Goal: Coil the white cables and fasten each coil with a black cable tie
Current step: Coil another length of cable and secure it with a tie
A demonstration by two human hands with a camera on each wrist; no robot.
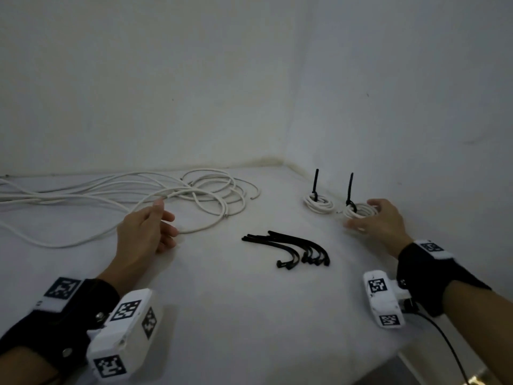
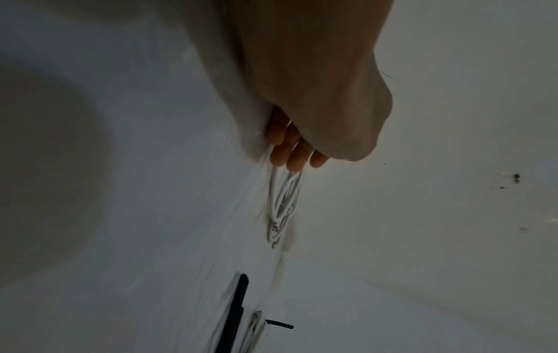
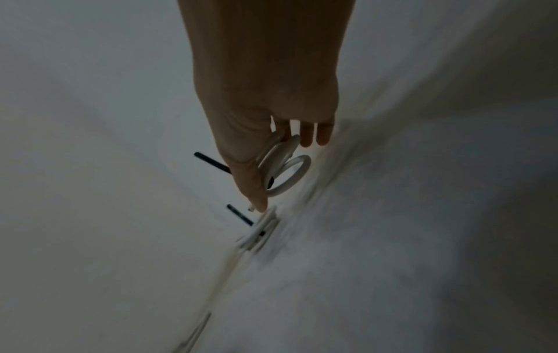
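Note:
Loose white cables (image 1: pixel 205 195) sprawl across the far left of the white table (image 1: pixel 222 301). My left hand (image 1: pixel 166 218) hovers over one strand with its fingers (image 2: pixel 290 152) relaxed and nothing in them; the cable loops (image 2: pixel 283 203) lie just beyond. Two small tied coils stand at the far right, each with a black tie tail pointing up. My right hand (image 1: pixel 361 215) holds the nearer coil (image 1: pixel 358 211) between thumb and fingers; the coil (image 3: pixel 286 172) sits in my grasp. The other coil (image 1: pixel 318 204) lies just to its left. Several black cable ties (image 1: pixel 294 248) lie between my hands.
The table sits in a corner, with walls (image 1: pixel 249 79) close behind the cables and to the right of the coils. The table's front right edge (image 1: pixel 402 354) lies near my right forearm. A black wire (image 1: pixel 444 340) trails from the right wrist camera.

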